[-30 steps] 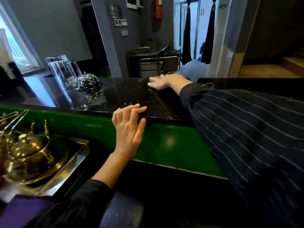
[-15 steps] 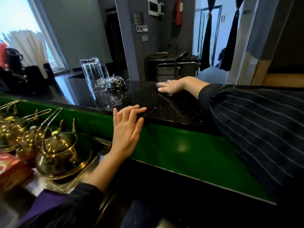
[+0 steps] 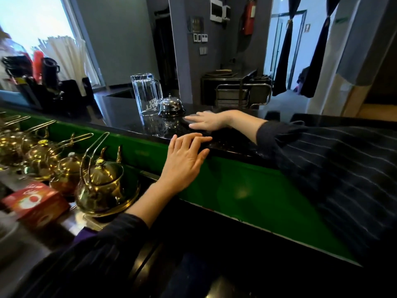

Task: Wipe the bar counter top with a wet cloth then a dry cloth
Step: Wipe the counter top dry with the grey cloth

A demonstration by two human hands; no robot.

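Far off to the left of the fingers, a bright window [image 3: 32,29] lights a dark caddy [image 3: 32,87] stuffed with pale straws and bottles, too blurred to read. Below it, on a lower shelf, a red box [image 3: 35,202] lies beside a row of brass teapots [image 3: 101,183], the nearest one just left of the left wrist. A green panel [image 3: 236,186] runs under the black, glossy surface [image 3: 120,117], which mirrors what stands on it. The left hand [image 3: 184,162] rests at the near edge of that surface, its fingers [image 3: 193,140] flat, spread loosely and grasping nothing. Beyond those fingertips an upturned glass mug [image 3: 146,95] stands touching or just beside a chrome bell [image 3: 171,107]. The right hand [image 3: 207,122] lies palm down on the surface, fingers [image 3: 193,119] stretched out and released, their tips just short of the bell's base. Whether a cloth sits under that palm I cannot tell; only a dark blur shows beneath it. A striped dark sleeve [image 3: 322,158] fills the right side. Behind the fingers stands a grey pillar [image 3: 184,50] with switches, a metal trolley [image 3: 242,93], a red fire extinguisher [image 3: 248,18] and tied dark curtains [image 3: 285,50] by a doorway
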